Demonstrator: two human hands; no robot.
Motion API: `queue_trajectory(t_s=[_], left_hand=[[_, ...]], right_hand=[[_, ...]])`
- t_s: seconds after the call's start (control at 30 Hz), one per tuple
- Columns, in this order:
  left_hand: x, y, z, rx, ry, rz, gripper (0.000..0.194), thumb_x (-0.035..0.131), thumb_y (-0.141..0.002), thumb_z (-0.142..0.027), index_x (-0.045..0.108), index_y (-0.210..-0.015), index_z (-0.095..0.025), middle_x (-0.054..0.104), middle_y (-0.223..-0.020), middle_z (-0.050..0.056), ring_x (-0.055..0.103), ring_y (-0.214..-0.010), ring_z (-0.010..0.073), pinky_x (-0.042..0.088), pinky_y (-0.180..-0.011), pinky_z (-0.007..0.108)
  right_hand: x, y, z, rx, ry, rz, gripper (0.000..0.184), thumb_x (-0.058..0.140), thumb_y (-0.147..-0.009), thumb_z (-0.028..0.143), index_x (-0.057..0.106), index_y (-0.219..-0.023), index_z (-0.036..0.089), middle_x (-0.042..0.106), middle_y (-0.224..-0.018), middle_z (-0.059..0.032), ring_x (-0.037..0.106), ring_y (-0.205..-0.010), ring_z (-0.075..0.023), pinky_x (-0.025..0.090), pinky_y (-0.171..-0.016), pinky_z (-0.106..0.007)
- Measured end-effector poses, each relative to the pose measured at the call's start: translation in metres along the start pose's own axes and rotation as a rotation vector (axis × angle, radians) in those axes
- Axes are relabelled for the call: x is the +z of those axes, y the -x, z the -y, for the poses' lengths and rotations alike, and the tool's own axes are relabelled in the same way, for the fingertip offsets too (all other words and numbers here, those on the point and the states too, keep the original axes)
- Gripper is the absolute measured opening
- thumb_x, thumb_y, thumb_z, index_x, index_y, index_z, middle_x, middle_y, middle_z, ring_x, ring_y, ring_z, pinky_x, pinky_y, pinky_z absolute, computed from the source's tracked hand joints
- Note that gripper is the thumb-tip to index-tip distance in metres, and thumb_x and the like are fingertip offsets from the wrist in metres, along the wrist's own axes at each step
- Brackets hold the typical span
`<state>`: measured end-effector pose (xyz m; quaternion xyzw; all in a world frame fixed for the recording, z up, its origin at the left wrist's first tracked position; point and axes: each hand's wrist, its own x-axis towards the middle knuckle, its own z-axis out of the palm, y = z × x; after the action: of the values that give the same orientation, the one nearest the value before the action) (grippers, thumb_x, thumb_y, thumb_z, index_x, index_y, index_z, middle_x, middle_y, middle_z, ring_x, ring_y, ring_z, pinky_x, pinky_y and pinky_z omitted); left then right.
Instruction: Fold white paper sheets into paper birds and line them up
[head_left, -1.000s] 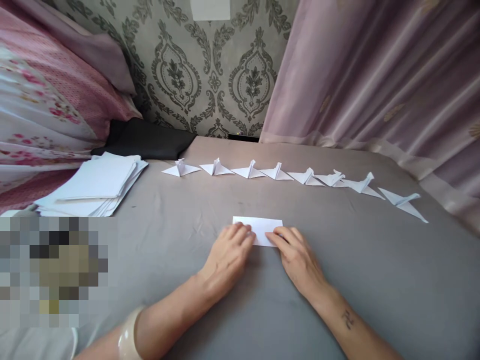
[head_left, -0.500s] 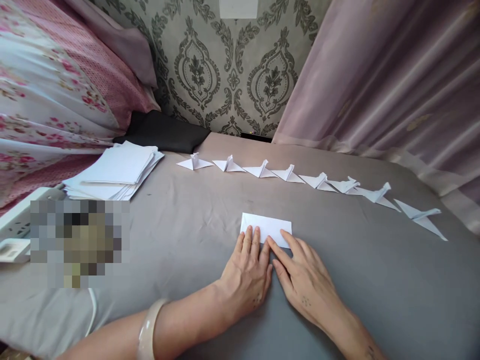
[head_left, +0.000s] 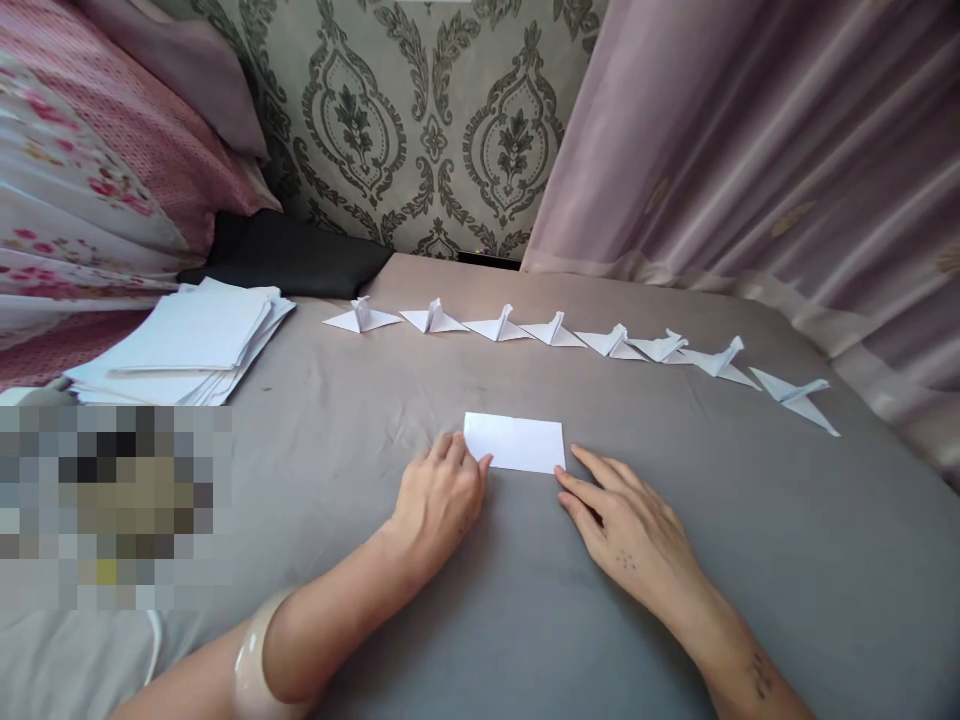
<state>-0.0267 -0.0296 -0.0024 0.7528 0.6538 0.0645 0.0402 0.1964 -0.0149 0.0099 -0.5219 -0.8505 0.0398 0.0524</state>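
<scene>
A white sheet of paper folded into a rectangle (head_left: 517, 442) lies flat on the grey cloth surface (head_left: 420, 640). At its near left corner, my left hand (head_left: 442, 490) has its fingers curled, with the thumb and fingertips on the paper's edge. My right hand (head_left: 626, 510) rests palm down with fingers stretched, the index fingertip touching the paper's near right corner. Beyond the paper stands a row of several folded paper birds (head_left: 502, 325).
A stack of white paper (head_left: 180, 330) sits at the back left, before a black cloth (head_left: 292, 255). A pixelated patch covers something at the left, with a white cable (head_left: 154, 640) below it. Pink curtains (head_left: 675, 150) hang at the right.
My left hand has slid left from the middle of the folded paper and curled at its left corner. My right hand has shifted to the right corner. The view has turned slightly.
</scene>
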Motion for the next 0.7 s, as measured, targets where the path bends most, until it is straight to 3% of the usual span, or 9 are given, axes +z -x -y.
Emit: queue_trajectory(t_s=[0.07,0.17,0.23,0.3,0.5,0.6,0.7], left_hand=[[0.0,-0.008,0.01,-0.031,0.063,-0.027,0.042,0.034,-0.098,-0.034,0.064,-0.078,-0.014,0.066,-0.085,0.013,0.062,-0.083,0.026,0.049,-0.067,0.035],[0.007,-0.019,0.024,-0.078,0.261,-0.14,0.029,0.049,-0.092,-0.041,0.058,-0.104,-0.016,0.064,-0.093,0.009,0.058,-0.087,0.0238,0.049,-0.075,0.035],[0.014,-0.024,0.028,-0.116,0.433,-0.136,0.047,0.061,-0.084,-0.042,0.048,-0.122,-0.017,0.062,-0.1,0.007,0.058,-0.09,0.023,0.049,-0.079,0.037],[0.019,-0.026,0.029,-0.128,0.566,-0.106,0.062,0.068,-0.078,-0.04,0.042,-0.129,-0.018,0.06,-0.104,0.007,0.057,-0.092,0.0227,0.048,-0.083,0.039],[0.02,-0.027,0.026,-0.061,0.754,-0.089,0.065,0.065,-0.08,-0.026,0.034,-0.137,-0.023,0.056,-0.112,0.007,0.054,-0.099,0.0218,0.045,-0.09,0.039],[0.017,-0.025,0.025,0.046,0.602,-0.209,0.069,0.064,-0.08,-0.022,0.031,-0.141,-0.024,0.05,-0.126,0.011,0.048,-0.112,0.0257,0.039,-0.096,0.042],[0.012,-0.021,0.021,0.253,0.386,-0.358,0.059,0.06,-0.086,-0.021,0.036,-0.14,-0.025,0.052,-0.13,0.011,0.042,-0.119,0.0276,0.032,-0.099,0.042]], right_hand=[[0.002,-0.003,-0.002,0.058,-0.055,-0.025,0.029,0.043,-0.093,0.031,0.072,-0.096,0.029,0.061,-0.129,-0.0022,0.056,-0.115,-0.0249,0.052,-0.075,-0.038],[0.009,-0.01,-0.004,0.131,-0.156,-0.106,0.025,0.046,-0.091,0.031,0.064,-0.076,0.023,0.065,-0.119,-0.004,0.059,-0.105,-0.0239,0.05,-0.07,-0.034],[0.015,-0.014,-0.005,0.152,-0.252,-0.16,0.016,0.049,-0.088,0.031,0.061,-0.084,0.021,0.065,-0.113,-0.0063,0.059,-0.099,-0.0223,0.049,-0.077,-0.036],[0.021,-0.017,-0.005,0.197,-0.381,-0.172,0.02,0.052,-0.085,0.031,0.059,-0.102,0.021,0.065,-0.109,-0.0068,0.059,-0.094,-0.0203,0.048,-0.082,-0.036],[0.028,-0.019,0.001,0.371,-0.651,-0.221,0.049,0.062,-0.078,0.031,0.049,-0.124,0.022,0.067,-0.098,-0.0043,0.061,-0.079,-0.0176,0.051,-0.075,-0.033],[0.026,-0.017,0.003,0.237,-0.624,-0.35,0.037,0.06,-0.081,0.026,0.055,-0.118,0.025,0.068,-0.098,-0.004,0.062,-0.08,-0.018,0.051,-0.073,-0.033],[0.021,-0.013,0.005,-0.111,-0.526,-0.498,0.025,0.053,-0.085,0.011,0.06,-0.104,0.024,0.067,-0.094,-0.0042,0.061,-0.085,-0.0177,0.048,-0.079,-0.033]])
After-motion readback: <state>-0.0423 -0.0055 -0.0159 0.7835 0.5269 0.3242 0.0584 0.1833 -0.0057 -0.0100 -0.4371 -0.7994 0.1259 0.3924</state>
